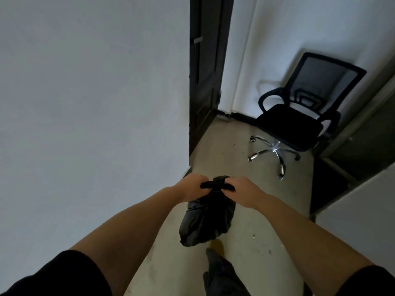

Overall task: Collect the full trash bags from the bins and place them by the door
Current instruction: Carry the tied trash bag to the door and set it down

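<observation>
Here we look down from head height at our own two bare arms, reaching forward over a pale, speckled floor (245, 210) in a narrow passage. Our left hand (190, 188) and right hand (243, 190) are close together, each with fingers curled tight around a twisted end of the neck of a black trash bag (206, 221). The strip of plastic between the fists is drawn flat, as if a knot is being pulled snug. The full body of the bag hangs below the hands, near us and in the middle of the view, seemingly clear of the floor, though we cannot tell this for certain.

A white wall (85, 92) fills the left side. Beyond its corner, farther off, stands a dark door (205, 71), apparently open inward. To the right of the door, against the far wall, sits a black office chair (299, 116) with a mesh back and a chrome star base. A dark trouser leg (224, 274) shows at the near edge.

We judge that the step in hand is closing the bag before carrying it on. To do it well, we should pull both ends evenly outward so the knot tightens without tearing the thin plastic, keep the weight supported, then shift to a one-handed hold on the neck. The door lies ahead and slightly left; the chair's base is well apart from a straight path.
</observation>
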The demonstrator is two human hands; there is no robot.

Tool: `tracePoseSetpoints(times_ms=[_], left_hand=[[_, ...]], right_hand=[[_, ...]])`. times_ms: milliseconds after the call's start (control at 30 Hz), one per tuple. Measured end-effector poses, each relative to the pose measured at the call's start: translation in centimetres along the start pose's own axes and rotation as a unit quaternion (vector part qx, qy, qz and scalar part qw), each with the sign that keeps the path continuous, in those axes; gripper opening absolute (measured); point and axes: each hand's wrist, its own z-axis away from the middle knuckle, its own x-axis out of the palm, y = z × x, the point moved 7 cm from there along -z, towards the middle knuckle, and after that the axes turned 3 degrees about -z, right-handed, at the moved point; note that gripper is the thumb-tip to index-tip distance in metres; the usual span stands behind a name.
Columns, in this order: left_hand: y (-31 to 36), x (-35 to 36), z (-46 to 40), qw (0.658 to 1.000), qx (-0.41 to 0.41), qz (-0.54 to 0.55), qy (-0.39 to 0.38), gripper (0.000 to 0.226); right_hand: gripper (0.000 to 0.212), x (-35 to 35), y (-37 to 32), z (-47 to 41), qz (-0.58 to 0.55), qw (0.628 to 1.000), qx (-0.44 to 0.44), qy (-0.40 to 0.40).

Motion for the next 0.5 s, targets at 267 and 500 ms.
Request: tracePoseSetpoints(times_ms=[267,500], left_hand=[[-4.7,-3.8,-14.4,0.998,-0.059,0.015,0.019,0.017],[-11.2,-4.2,-22.0,0.987,-0.149,0.054,-0.005,0.023]], right_hand=[[0.018,-3.3,7.3,-15.8,0.003,0.996,-0.014,-0.083],[0.029,-2.2,10.1,-25.9,-0.003,0.983,-0.044,-0.178]])
